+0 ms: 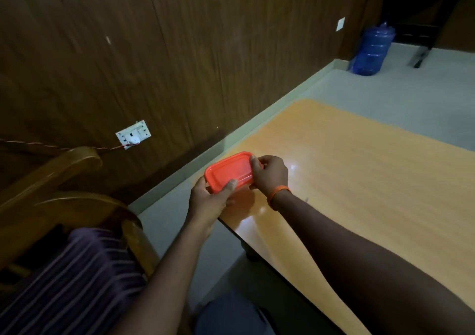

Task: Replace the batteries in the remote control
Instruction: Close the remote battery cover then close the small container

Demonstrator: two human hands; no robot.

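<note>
A small rectangular box with an orange-red lid [230, 171] is held just above the near left corner of the wooden table [359, 180]. My left hand [209, 201] grips its near left end, thumb on the lid. My right hand [270, 174] grips its right end, fingers curled over the lid's edge; an orange band circles that wrist. The lid is on, so the box's contents are hidden. No remote control or batteries show anywhere in view.
A wooden chair with a striped purple cushion [64, 270] stands to the left, next to the table. A wall socket with a plugged cable [133, 134] sits on the wood-panelled wall. A blue water jug [372, 49] stands on the floor far back.
</note>
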